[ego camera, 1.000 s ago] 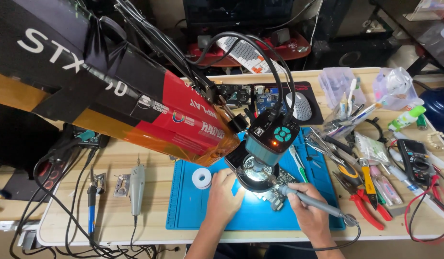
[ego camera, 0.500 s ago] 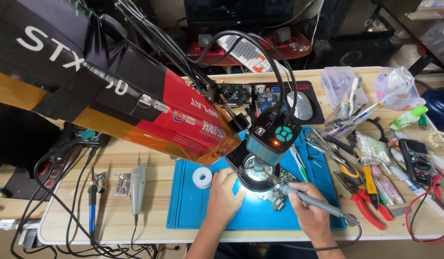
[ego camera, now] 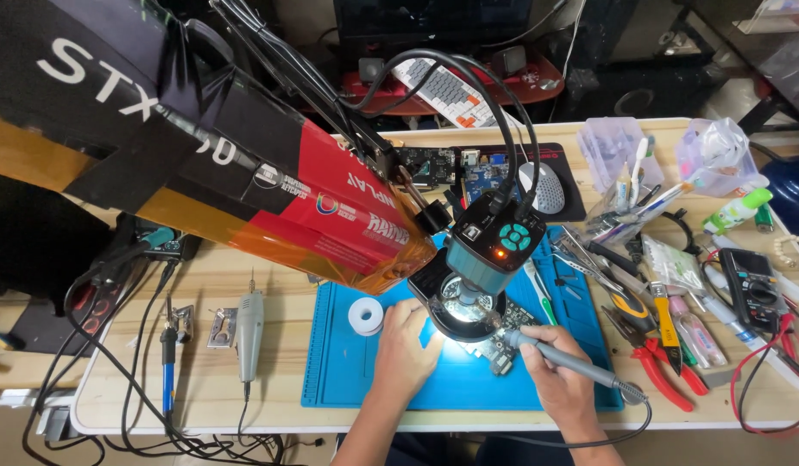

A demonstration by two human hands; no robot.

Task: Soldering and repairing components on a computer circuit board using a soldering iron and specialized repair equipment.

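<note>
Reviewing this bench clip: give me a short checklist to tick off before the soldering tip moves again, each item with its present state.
1. Iron gripped: right hand holds the grey soldering iron like a pen. Ok.
2. Board steadied: left hand rests on the blue mat beside the circuit board; actual contact with the board, cannot tell.
3. Work lit: ring light under the microscope camera shines on the board. Ok.
4. Tip on the joint: hidden by the camera's lens ring. Cannot tell.
5. Solder within reach: white spool lies on the mat beside the left hand. Ok.
6. Iron's cord free: it trails off the table edge, clear of the red pliers. Ok.
</note>
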